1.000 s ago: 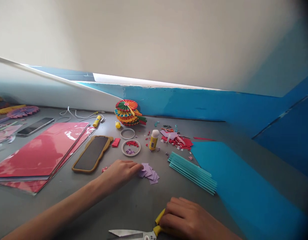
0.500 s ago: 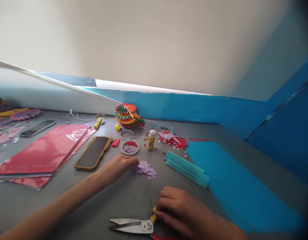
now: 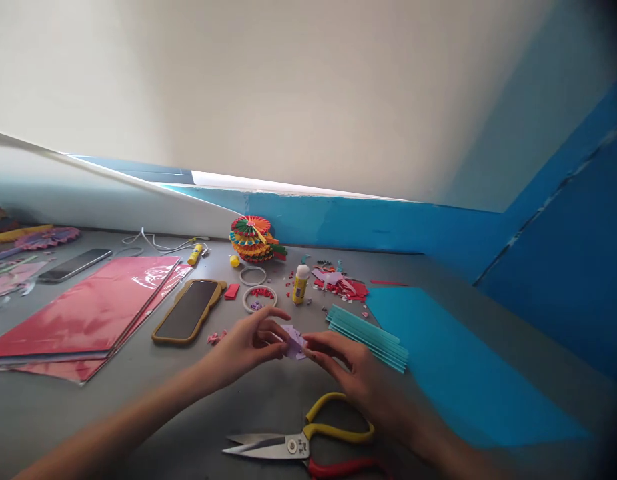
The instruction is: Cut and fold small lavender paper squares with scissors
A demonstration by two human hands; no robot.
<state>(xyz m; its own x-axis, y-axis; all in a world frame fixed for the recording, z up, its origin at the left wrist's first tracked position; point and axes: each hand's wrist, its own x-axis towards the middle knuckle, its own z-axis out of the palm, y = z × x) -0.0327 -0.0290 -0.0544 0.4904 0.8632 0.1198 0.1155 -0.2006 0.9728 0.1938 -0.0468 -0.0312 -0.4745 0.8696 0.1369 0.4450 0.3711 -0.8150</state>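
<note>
Lilac paper pieces [image 3: 293,342] are gathered in a small bunch above the grey table [image 3: 48,413], pinched between my two hands. My left hand [image 3: 245,345] holds them from the left with its fingers and thumb. My right hand [image 3: 343,363] grips them from the right at its fingertips. Part of the paper is hidden behind my fingers. Below my right hand lie yellow-handled steel scissors [image 3: 295,437], their blades pointing left. A red handle [image 3: 344,467] shows under them.
A stack of red paper sheets [image 3: 83,313] and a phone in a tan case [image 3: 188,311] lie to the left. A glue stick [image 3: 301,283], a paper rosette [image 3: 253,239], teal paper strips [image 3: 368,340] and a blue sheet [image 3: 453,367] lie ahead and right.
My right hand has let go of the scissors and moved up to the lilac paper. The paper has left the table pile and is now pinched between both hands.
</note>
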